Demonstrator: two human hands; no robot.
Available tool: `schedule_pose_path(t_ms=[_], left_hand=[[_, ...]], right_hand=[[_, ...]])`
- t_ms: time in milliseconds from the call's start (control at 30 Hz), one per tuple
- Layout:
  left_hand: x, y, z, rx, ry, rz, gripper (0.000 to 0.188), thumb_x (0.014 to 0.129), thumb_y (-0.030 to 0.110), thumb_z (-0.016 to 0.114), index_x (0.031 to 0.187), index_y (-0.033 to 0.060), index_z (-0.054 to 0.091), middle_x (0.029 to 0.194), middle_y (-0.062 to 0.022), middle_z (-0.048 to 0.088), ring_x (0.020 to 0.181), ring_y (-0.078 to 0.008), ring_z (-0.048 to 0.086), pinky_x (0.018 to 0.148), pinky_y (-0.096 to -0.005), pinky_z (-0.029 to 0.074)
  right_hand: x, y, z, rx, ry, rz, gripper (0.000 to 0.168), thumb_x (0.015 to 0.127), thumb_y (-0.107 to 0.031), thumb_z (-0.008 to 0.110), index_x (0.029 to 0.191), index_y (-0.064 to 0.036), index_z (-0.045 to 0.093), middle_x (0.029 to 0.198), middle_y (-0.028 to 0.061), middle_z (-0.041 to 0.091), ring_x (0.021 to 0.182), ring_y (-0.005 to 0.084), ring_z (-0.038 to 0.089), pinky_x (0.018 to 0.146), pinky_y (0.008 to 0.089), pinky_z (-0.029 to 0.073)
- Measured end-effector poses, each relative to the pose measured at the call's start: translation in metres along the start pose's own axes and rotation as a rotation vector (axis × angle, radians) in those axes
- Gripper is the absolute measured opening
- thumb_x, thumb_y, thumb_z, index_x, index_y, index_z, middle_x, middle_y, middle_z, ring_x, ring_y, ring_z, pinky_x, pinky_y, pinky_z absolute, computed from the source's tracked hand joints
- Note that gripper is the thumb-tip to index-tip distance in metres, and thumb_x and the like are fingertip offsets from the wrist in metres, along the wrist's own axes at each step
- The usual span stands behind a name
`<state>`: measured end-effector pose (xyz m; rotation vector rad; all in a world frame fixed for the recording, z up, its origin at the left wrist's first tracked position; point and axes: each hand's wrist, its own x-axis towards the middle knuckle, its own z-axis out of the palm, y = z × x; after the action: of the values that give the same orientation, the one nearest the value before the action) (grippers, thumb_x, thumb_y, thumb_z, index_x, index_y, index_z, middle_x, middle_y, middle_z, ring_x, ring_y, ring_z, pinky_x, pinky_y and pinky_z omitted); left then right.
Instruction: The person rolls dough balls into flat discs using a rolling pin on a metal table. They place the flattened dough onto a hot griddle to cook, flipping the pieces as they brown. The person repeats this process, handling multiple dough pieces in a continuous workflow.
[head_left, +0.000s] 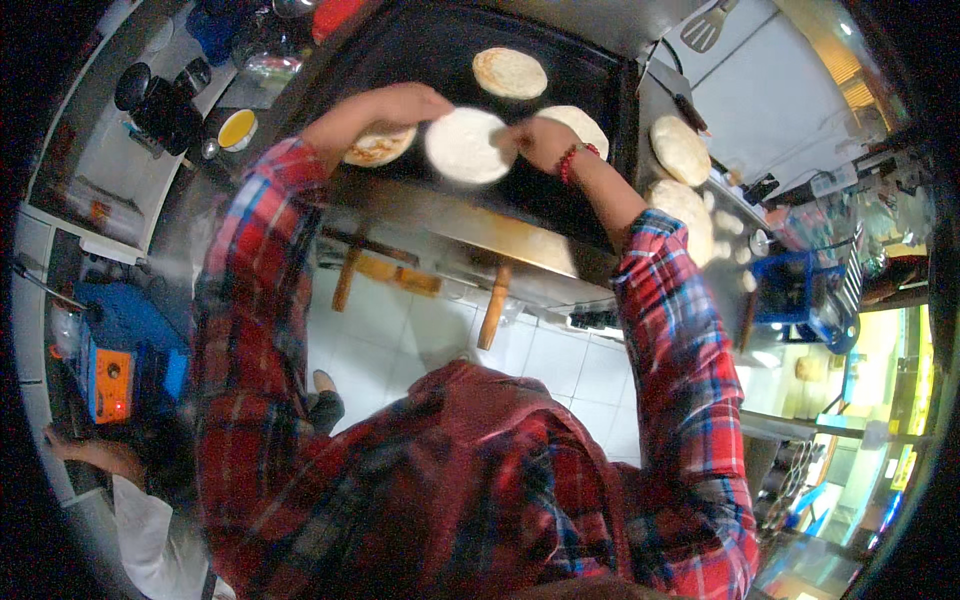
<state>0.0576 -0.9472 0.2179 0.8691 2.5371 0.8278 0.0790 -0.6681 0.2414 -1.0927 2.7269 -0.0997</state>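
Observation:
Between my two hands a pale round of flatbread dough (469, 146) spans the space over a black griddle (420, 45). My left hand (409, 105) pinches its left upper edge, and my right hand (544, 142) grips its right edge. Whether the dough touches the griddle I cannot tell. A browned flatbread (381, 147) lies partly under my left hand. Another flatbread (510, 73), lightly browned, rests farther back. Behind my right hand a paler flatbread (576, 124) is partly hidden.
Puffed flatbreads (679, 150) sit on the ledge right of the griddle, beside a slotted spatula (703, 28). At left are a bowl of yellow liquid (238, 130) and a blue machine with an orange panel (114, 371). Wooden handles (494, 307) jut below the griddle. Another person's arm (97, 454) shows lower left.

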Motion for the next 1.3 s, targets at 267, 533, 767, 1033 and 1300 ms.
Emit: schedule_pose_path(t_ms=[267, 533, 767, 1033, 1300], left_hand=[[-0.065, 0.124, -0.037, -0.130, 0.556, 0.069, 0.033, 0.094, 0.026, 0.044, 0.112, 0.0031, 0.060, 0.112, -0.0070, 0.061, 0.108, -0.0167, 0.054, 0.095, -0.0286, 0.039], [-0.128, 0.108, -0.027, -0.268, 0.488, -0.022, 0.030, 0.093, 0.024, 0.048, 0.109, 0.0019, 0.061, 0.109, -0.0062, 0.062, 0.105, -0.0147, 0.055, 0.093, -0.0282, 0.041], [0.002, 0.092, -0.015, -0.063, 0.330, 0.072, 0.039, 0.093, 0.031, 0.046, 0.119, 0.0034, 0.055, 0.116, -0.0115, 0.059, 0.112, -0.0216, 0.053, 0.096, -0.0322, 0.040], [0.062, 0.034, 0.071, 0.808, 0.008, 0.306, 0.061, 0.093, 0.045, 0.037, 0.143, 0.0156, 0.020, 0.150, -0.0092, 0.013, 0.138, -0.0283, 0.013, 0.109, -0.0512, 0.014], [0.074, 0.044, 0.064, 0.784, -0.081, 0.268, 0.066, 0.087, 0.031, 0.052, 0.142, 0.0124, 0.022, 0.151, -0.0101, 0.012, 0.139, -0.0292, 0.009, 0.109, -0.0521, 0.014]], right_hand=[[0.080, 0.038, 0.024, -0.195, -0.075, 0.178, 0.070, 0.059, -0.061, 0.070, 0.101, -0.004, 0.066, 0.108, 0.0169, 0.062, 0.104, 0.0324, 0.058, 0.090, 0.0393, 0.044], [0.025, -0.036, -0.035, -0.080, -0.003, -0.054, 0.068, 0.067, -0.057, 0.070, 0.103, 0.000, 0.061, 0.093, 0.0209, 0.064, 0.089, 0.0340, 0.062, 0.079, 0.0401, 0.049], [-0.086, -0.001, -0.090, 0.553, 0.359, -0.077, 0.032, 0.088, -0.027, 0.060, 0.108, -0.001, 0.057, 0.097, 0.0044, 0.062, 0.092, 0.0106, 0.056, 0.082, 0.0259, 0.046], [-0.324, -0.026, -0.075, 0.724, 0.265, 0.177, 0.026, 0.083, -0.013, 0.060, 0.106, 0.000, 0.060, 0.107, 0.0110, 0.062, 0.102, 0.0220, 0.057, 0.091, 0.0344, 0.042], [-0.579, -0.060, 0.063, 1.229, 1.126, 0.963, 0.034, 0.093, -0.024, 0.050, 0.118, -0.001, 0.049, 0.106, 0.0117, 0.059, 0.095, 0.0200, 0.056, 0.086, 0.0340, 0.044]])
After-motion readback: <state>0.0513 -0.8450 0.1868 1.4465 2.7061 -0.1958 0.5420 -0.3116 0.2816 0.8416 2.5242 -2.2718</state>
